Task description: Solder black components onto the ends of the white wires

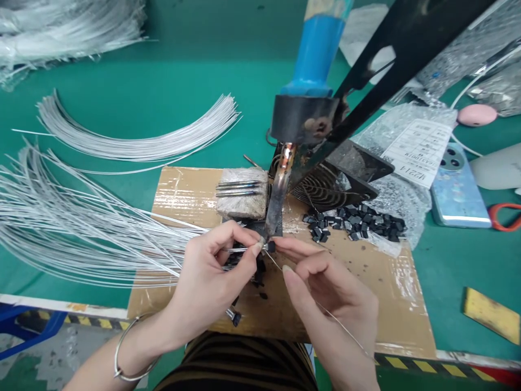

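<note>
Centre of frame: left hand (220,277) pinches white wire (236,250) just behind black plug (269,246), apparently steadying it under soldering-iron tip (277,203). Right hand (336,293) pinches thin wire (274,262), probably guiding end there.

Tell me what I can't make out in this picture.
All in the head view:
White wires: a stretch hidden behind the left hand.
Thin wire: part hidden by the right hand.
Black-tipped piece: too small to judge its joint.
Blue handle: upper end cut off by the top edge.
Paper label: small print too tiny to read.
</note>
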`<state>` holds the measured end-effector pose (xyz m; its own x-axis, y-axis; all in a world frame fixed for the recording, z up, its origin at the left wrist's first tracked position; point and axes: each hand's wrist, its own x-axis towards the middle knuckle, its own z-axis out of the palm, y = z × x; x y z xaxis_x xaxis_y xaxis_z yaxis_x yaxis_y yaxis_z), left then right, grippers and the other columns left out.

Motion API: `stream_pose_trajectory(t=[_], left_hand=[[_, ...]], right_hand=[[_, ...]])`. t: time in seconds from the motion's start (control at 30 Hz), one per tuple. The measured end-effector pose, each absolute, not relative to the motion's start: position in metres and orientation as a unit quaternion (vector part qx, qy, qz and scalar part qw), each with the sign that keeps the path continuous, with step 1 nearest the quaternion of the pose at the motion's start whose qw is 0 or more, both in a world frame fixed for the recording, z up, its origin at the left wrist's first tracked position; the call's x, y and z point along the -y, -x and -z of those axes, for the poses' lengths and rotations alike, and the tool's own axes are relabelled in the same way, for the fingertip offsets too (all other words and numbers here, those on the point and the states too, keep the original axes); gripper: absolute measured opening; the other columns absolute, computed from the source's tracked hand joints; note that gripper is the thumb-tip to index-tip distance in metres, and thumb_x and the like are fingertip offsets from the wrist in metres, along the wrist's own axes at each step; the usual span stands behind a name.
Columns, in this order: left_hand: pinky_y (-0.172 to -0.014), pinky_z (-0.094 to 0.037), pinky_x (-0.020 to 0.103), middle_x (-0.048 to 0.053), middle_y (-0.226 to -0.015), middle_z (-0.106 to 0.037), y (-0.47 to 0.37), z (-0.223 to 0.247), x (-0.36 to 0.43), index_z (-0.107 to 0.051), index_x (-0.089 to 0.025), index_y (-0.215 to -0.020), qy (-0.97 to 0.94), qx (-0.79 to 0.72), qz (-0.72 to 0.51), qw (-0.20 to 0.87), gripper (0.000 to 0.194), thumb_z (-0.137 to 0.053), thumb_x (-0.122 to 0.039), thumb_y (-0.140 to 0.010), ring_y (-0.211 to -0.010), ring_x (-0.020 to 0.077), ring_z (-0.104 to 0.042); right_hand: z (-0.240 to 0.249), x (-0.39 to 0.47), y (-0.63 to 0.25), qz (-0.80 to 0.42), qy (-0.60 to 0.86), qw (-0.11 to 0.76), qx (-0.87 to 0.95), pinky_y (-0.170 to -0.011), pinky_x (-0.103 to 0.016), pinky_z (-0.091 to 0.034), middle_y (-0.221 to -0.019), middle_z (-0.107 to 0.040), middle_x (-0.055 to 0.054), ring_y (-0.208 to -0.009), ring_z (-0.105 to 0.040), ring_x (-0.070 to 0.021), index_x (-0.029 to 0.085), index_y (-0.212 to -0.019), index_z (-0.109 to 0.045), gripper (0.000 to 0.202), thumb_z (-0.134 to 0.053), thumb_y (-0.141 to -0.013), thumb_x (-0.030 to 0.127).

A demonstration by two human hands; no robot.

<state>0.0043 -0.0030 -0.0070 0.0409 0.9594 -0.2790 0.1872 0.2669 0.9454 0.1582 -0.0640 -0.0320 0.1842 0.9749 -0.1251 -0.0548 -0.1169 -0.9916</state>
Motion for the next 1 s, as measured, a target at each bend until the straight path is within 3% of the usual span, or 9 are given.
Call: stream_pose_trajectory(t=[0.3,0.7,1.0], left_hand=[[-0.063,-0.052,0.020,-0.001,-0.077,-0.079,-0.0042,0.0074,0.0017,-0.072,-0.020,-0.073,-0.491,-0.589,-0.380,0.517,0.014,-0.074,-0.010,-0.082,-0.066,0.0116,-0.067],[-0.057,-0.049,0.022,0.000,-0.078,-0.079,-0.0031,0.0065,0.0016,-0.072,-0.020,-0.075,-0.503,-0.599,-0.367,0.504,0.011,-0.074,-0.013,-0.083,-0.061,0.0115,-0.063],[-0.061,-0.052,0.022,0.001,-0.080,-0.080,-0.0017,0.0104,0.0033,-0.074,-0.020,-0.076,-0.506,-0.586,-0.388,0.499,0.010,-0.076,-0.013,-0.083,-0.066,0.0134,-0.068]], right_hand=[[0.0272,0.0582,-0.1527,-0.485,0.584,0.529,0.380,-0.103,-0.034,-0.064,-0.125,-0.083,-0.005,-0.118,-0.079,-0.0226,0.024,-0.079,-0.062,0.021,-0.070,-0.096,0.014],[0.0297,0.0574,-0.1565,-0.472,0.577,0.529,0.405,-0.103,-0.039,-0.065,-0.127,-0.082,-0.007,-0.116,-0.080,-0.0255,0.024,-0.079,-0.063,0.020,-0.071,-0.094,0.013],[0.0270,0.0568,-0.1537,-0.474,0.581,0.533,0.390,-0.103,-0.043,-0.066,-0.126,-0.082,-0.009,-0.115,-0.080,-0.0278,0.024,-0.078,-0.063,0.020,-0.072,-0.095,0.017]])
